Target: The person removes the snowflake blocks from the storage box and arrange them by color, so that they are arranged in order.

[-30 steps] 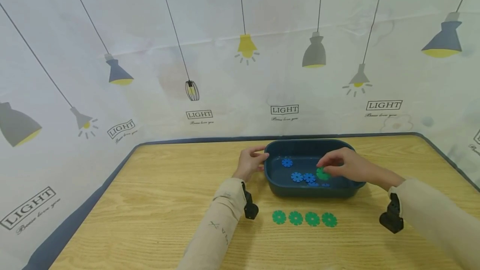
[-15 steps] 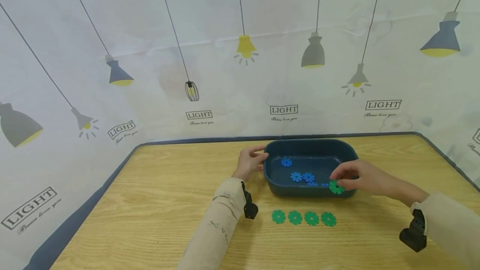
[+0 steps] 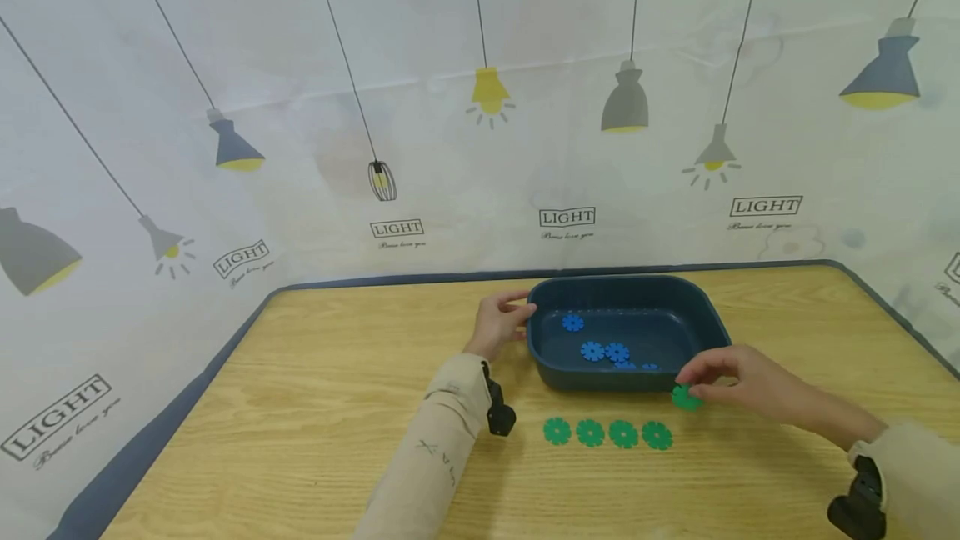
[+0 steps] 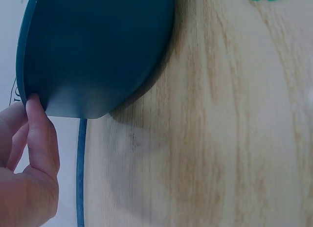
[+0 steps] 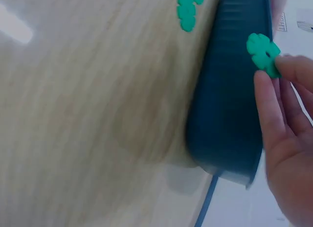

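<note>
Disc [image 3: 686, 397], green, sits in a thumb-and-finger pinch of the right hand [image 3: 753, 383], just outside the tub's [image 3: 600, 380] near right corner; fingertips closed to its thickness, catching only one edge. Left hand [image 3: 497, 325] holds the tub's left end at the rim, thumb and fingers close together. Risk, my judgement: so small a hold could let the piece twist or drop; a low approach could knock the right end of the row [image 3: 590, 432] of four like pieces on the table [image 3: 337, 407]; a tug by the left hand could drag the tub into them. Disc flat, notched, pierced at centre, plastic by its look. Tub smooth, dull-sheened, round-cornered; blue discs [image 3: 592, 352] inside, some half hidden by the near wall. Table wood-grained.
</note>
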`<state>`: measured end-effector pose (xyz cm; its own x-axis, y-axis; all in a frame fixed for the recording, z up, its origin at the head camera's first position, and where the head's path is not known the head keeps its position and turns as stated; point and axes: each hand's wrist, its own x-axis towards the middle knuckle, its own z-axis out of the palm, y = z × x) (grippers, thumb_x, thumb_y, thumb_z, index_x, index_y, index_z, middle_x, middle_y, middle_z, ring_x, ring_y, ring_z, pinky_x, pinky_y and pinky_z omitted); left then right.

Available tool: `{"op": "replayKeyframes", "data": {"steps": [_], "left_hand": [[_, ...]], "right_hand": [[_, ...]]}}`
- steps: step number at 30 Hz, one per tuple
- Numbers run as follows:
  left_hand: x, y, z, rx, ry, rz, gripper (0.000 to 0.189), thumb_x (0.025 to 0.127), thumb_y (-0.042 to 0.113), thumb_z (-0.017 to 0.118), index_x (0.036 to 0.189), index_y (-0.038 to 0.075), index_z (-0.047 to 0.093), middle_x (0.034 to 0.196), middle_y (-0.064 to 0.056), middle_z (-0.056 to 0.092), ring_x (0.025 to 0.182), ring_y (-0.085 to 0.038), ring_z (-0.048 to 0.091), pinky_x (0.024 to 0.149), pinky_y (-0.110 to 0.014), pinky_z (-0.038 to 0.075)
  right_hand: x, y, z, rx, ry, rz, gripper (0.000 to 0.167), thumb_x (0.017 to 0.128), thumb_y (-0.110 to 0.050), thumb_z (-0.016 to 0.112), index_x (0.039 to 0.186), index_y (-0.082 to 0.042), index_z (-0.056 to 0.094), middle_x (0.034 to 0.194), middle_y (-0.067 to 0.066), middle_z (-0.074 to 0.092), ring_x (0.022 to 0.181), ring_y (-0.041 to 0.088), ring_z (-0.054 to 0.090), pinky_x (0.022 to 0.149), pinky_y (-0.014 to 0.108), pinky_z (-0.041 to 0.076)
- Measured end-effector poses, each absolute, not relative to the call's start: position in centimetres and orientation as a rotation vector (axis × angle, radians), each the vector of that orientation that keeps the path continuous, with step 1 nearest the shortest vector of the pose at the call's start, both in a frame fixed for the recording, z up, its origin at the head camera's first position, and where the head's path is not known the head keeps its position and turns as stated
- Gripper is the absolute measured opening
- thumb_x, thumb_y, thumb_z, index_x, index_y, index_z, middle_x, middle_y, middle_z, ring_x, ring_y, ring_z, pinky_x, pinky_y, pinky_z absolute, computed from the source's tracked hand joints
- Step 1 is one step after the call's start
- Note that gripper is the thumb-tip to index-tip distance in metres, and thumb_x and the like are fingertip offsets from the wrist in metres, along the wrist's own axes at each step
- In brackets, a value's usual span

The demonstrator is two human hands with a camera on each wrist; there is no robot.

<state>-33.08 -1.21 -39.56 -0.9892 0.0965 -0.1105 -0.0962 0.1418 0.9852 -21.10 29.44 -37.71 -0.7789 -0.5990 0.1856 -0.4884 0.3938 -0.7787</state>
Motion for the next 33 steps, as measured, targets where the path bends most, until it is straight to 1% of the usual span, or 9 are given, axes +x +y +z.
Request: {"op": "replayKeyframes", "data": {"steps": [5,10,14,17,22,33], "left_hand": [[-33.2,-1.3,-39.5,0.017,2.264,1.963,0.031,0.083,0.011,0.063,0.113,0.007,0.061,0.09,-0.011,0.06,0.073,-0.02,0.063,0.06,-0.032,0.053],[-33.2,-1.2,-39.4,0.023,2.276,1.959,0.031,0.083,0.011,0.063,0.113,0.007,0.061,0.09,-0.011,0.059,0.073,-0.023,0.063,0.056,-0.027,0.052],[-33.2,-1.2,-39.4,0.022,2.272,1.957,0.032,0.083,0.011,0.063,0.114,0.006,0.06,0.09,-0.012,0.059,0.076,-0.026,0.063,0.058,-0.03,0.053],[-33.1,-1.2,-39.5,0.021,2.265,1.96,0.031,0.083,0.011,0.063,0.114,0.006,0.06,0.091,-0.012,0.059,0.079,-0.028,0.063,0.06,-0.032,0.053],[-33.1,-1.2,-39.5,-0.003,2.261,1.958,0.031,0.083,0.01,0.063,0.113,0.007,0.061,0.09,-0.011,0.06,0.076,-0.024,0.063,0.064,-0.035,0.053],[-33.1,-1.3,-39.4,-0.017,2.259,1.962,0.03,0.082,0.011,0.063,0.112,0.008,0.062,0.089,-0.01,0.06,0.072,-0.021,0.063,0.064,-0.036,0.053]], "right_hand": [[-20.4,29.1,-38.8,-1.006,2.599,-1.338,0.01,0.083,-0.002,0.059,0.092,-0.001,0.062,0.084,-0.004,0.063,0.075,0.003,0.057,0.056,0.025,0.05],[-20.3,29.0,-39.9,-1.013,2.598,-1.326,0.009,0.082,-0.001,0.061,0.091,0.001,0.062,0.082,-0.003,0.062,0.073,0.003,0.057,0.056,0.023,0.049],[-20.2,29.2,-41.0,-1.006,2.587,-1.344,0.008,0.08,0.002,0.061,0.088,0.005,0.061,0.081,-0.001,0.062,0.071,0.002,0.056,0.057,0.022,0.048],[-20.1,29.3,-41.7,-0.971,2.602,-1.328,0.007,0.079,0.003,0.062,0.086,0.005,0.062,0.079,-0.001,0.061,0.07,0.001,0.054,0.057,0.021,0.047],[-20.1,29.3,-42.5,-0.889,2.635,-1.248,0.009,0.08,-0.003,0.063,0.087,0.002,0.063,0.078,-0.004,0.06,0.07,0.001,0.053,0.057,0.021,0.047],[-20.2,29.3,-42.4,-0.806,2.675,-1.17,0.011,0.079,-0.01,0.066,0.086,-0.002,0.063,0.079,-0.006,0.057,0.069,0.0,0.051,0.057,0.021,0.046]]}}
